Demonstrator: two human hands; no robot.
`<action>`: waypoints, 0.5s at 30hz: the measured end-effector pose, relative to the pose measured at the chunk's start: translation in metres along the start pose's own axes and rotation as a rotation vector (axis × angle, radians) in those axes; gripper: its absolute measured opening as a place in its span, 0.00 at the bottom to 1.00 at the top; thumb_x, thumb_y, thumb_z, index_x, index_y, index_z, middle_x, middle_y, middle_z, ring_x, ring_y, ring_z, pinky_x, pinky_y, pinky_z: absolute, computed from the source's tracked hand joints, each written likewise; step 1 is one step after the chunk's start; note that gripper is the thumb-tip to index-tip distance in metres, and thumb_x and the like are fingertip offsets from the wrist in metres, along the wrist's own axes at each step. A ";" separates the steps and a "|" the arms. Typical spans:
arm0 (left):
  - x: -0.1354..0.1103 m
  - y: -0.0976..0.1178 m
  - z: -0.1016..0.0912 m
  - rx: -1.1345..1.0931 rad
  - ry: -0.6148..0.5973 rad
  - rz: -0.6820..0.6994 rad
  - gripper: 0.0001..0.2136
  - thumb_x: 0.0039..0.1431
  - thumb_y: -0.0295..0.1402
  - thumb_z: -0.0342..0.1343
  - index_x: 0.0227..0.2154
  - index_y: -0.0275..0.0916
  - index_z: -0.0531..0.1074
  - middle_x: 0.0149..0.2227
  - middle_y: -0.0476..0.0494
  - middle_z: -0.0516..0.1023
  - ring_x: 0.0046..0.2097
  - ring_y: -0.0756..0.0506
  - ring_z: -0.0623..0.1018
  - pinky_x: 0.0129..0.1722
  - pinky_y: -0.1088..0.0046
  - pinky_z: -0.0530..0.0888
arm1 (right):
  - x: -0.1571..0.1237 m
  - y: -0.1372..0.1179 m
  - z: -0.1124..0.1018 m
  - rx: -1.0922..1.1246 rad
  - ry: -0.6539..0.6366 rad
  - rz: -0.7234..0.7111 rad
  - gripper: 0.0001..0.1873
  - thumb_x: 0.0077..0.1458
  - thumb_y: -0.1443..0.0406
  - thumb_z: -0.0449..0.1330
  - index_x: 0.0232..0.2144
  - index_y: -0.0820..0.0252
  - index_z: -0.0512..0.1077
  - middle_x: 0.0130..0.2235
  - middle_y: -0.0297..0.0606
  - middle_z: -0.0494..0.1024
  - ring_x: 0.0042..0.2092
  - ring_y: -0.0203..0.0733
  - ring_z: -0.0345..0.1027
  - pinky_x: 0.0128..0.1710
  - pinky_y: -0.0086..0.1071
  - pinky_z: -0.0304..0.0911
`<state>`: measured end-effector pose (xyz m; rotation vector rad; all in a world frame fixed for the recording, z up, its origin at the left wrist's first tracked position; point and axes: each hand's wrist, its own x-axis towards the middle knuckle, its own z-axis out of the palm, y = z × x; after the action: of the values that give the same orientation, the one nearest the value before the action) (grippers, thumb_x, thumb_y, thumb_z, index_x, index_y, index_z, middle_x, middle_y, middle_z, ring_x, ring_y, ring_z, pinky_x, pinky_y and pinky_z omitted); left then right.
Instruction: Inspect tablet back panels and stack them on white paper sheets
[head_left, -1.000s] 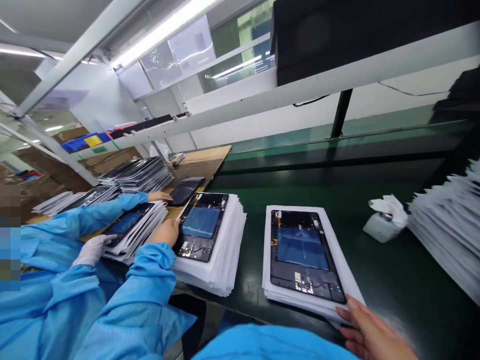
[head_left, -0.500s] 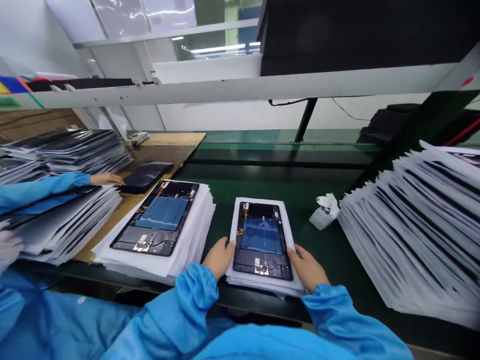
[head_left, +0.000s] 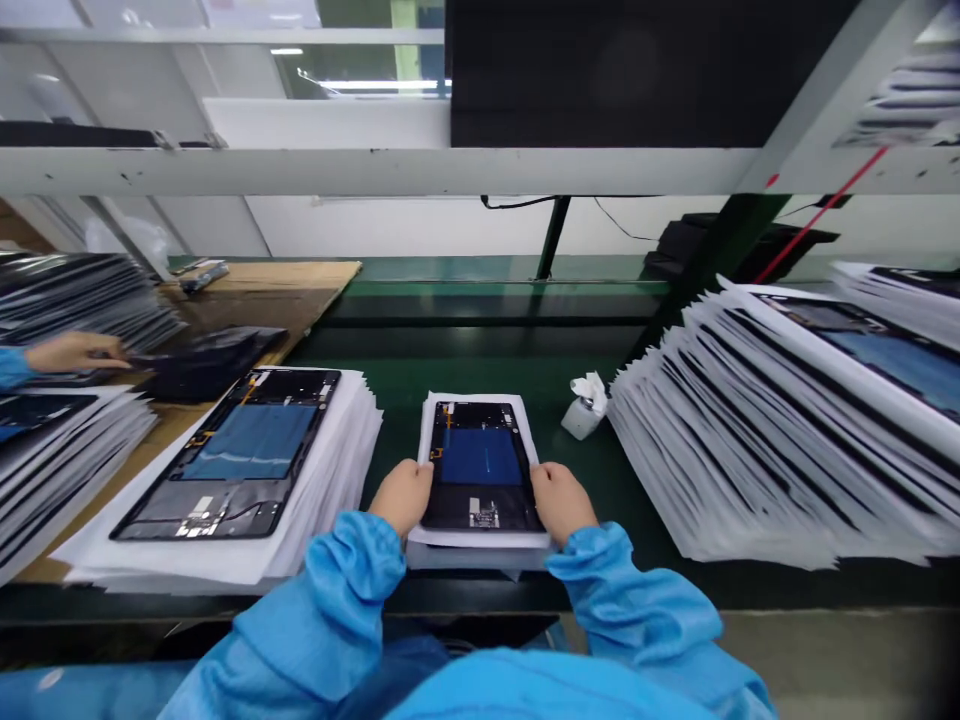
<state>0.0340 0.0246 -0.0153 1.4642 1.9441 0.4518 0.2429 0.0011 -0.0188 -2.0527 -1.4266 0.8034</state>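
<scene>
Directly before me is a tablet back housing (head_left: 480, 500), black with a blue film (head_left: 480, 456) over its middle. It rests on white paper sheets (head_left: 529, 425) at the bench's front. My left hand (head_left: 403, 497) grips the left edge of the housing and its top sheet, thumb above. On the opposite edge my right hand (head_left: 562, 502) grips in the same way. The top sheet appears raised a little from the sheets below (head_left: 472, 558). The undersides of both hands are hidden. Left of my hands, a similar housing (head_left: 247, 450) lies on a thicker paper-layered stack (head_left: 330, 470).
On the right stands a tall leaning stack of housings and paper (head_left: 750, 430), beside a small white bottle with tissue (head_left: 585, 405). A co-worker's hand (head_left: 79, 352) holds a dark item (head_left: 202, 365) at far left. A shelf beam (head_left: 375, 172) crosses above the green bench (head_left: 465, 350).
My view has turned right. Both hands have tightened round the housing's edges, and the top sheet looks lifted. The co-worker's hand now pulls at the dark item's edge.
</scene>
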 end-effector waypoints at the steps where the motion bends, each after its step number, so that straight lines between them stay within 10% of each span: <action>1: 0.002 0.000 0.002 -0.073 -0.023 -0.047 0.14 0.51 0.40 0.42 0.20 0.36 0.62 0.25 0.41 0.69 0.30 0.44 0.70 0.26 0.72 0.61 | -0.005 -0.004 0.000 0.010 0.037 -0.014 0.16 0.56 0.57 0.46 0.28 0.63 0.65 0.28 0.34 0.66 0.33 0.42 0.61 0.35 0.39 0.57; 8: 0.000 -0.006 0.021 -0.229 0.118 -0.186 0.19 0.54 0.43 0.34 0.30 0.34 0.65 0.33 0.37 0.70 0.35 0.44 0.70 0.31 0.72 0.65 | -0.044 -0.022 0.011 0.152 0.173 -0.042 0.15 0.54 0.56 0.43 0.31 0.57 0.64 0.32 0.37 0.68 0.36 0.46 0.60 0.33 0.35 0.53; 15: -0.018 -0.004 0.005 -0.630 0.228 0.020 0.20 0.53 0.47 0.40 0.32 0.34 0.66 0.30 0.43 0.70 0.34 0.47 0.70 0.33 0.73 0.67 | -0.059 -0.013 -0.001 0.418 0.132 0.033 0.15 0.50 0.53 0.47 0.29 0.56 0.65 0.32 0.34 0.70 0.36 0.47 0.62 0.34 0.34 0.55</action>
<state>0.0371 0.0059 -0.0163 1.0514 1.7197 1.1608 0.2192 -0.0503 0.0017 -1.7741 -1.0508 0.8773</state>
